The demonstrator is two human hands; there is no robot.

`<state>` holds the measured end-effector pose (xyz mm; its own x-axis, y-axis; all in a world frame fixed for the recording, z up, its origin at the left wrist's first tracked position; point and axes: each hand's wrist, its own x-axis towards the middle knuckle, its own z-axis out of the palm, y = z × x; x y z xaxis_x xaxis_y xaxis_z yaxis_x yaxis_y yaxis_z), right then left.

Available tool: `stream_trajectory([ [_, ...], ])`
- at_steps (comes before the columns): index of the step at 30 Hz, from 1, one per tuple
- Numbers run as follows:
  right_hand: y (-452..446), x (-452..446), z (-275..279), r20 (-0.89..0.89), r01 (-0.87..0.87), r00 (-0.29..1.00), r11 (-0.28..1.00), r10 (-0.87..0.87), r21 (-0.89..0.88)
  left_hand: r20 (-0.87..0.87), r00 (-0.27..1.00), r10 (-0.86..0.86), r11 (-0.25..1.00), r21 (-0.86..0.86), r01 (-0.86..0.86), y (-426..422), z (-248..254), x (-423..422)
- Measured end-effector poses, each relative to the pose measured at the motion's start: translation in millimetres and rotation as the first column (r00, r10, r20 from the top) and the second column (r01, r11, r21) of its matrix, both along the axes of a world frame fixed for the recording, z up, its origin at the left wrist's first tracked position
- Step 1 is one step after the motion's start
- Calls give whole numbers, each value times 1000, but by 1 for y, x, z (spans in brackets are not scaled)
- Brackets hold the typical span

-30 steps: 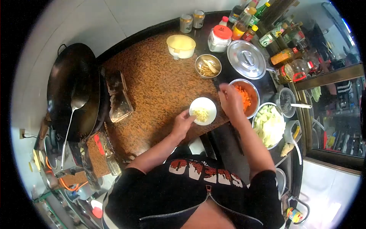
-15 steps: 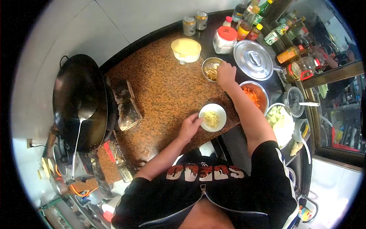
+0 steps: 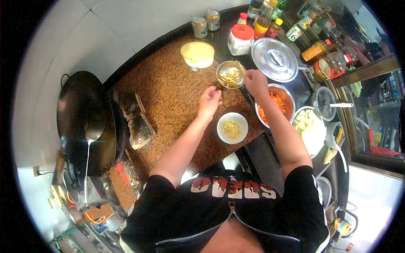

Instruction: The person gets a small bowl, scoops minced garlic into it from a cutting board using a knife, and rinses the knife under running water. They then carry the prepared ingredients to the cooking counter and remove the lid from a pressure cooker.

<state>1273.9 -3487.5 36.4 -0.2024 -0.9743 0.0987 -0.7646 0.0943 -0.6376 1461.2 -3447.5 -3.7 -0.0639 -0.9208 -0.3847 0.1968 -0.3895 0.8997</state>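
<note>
Steel bowl [image 3: 228, 66] is sitting on the counter [image 3: 177, 84], far of the white bowl [image 3: 232, 141], holding pale strips [image 3: 229, 79]. Handling these seems the current step; picking any up would call for a close pinch. The right hand [image 3: 256, 84] is bending its fingers nearly closed by the rim, the left hand [image 3: 209, 102] loosely curling; whether either is gripping anything is unclear.

Pretty bright shot overall, with strong glare washing out the white tiles [image 3: 371, 202] at lower right. Shiny glints on the metal lid [image 3: 275, 60], heavy fisheye bending, black corners, and the edges look kinda soft.
</note>
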Motion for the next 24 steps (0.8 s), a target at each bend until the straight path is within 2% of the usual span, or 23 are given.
stream_trajectory([
  [2, -1, -1, -13, -121, -32, 992, 998, 27, -44, -5, 1000, 16, 999, 51, -16, -15, 13, -11],
  [3, 2, 3, -6, -164, -52, 985, 998, 45, -40, -23, 1000, -5, 999, 51, 6, -27, -7, -14],
  [5, 6, 7, -3, -215, -63, 975, 997, 51, -46, -37, 999, 0, 998, 67, 3, -35, -10, -19],
  [10, 55, 14, 4, -70, -79, 995, 968, 63, -238, -68, 997, 26, 996, 85, -20, -45, -25, -26],
  [12, 76, 10, 4, 18, -114, 992, 958, 123, -264, -61, 995, 85, 993, 90, -79, -45, -25, -31],
  [15, 89, -6, 18, 4, -99, 995, 959, 104, -267, 1, 994, 113, 988, 105, -113, -47, -25, -34],
  [18, 78, -40, 28, -145, -84, 989, 933, 35, -350, 17, 991, 135, 982, 134, -136, -38, -15, -39],
  [21, 60, -80, 34, -183, 39, 979, 959, -94, -282, 49, 987, 153, 980, 122, -158, -27, -14, -42],
  [24, 39, -120, 33, -309, 131, 932, 972, -188, -196, 6, 999, 42, 992, 122, -42, -19, -17, -34],
])
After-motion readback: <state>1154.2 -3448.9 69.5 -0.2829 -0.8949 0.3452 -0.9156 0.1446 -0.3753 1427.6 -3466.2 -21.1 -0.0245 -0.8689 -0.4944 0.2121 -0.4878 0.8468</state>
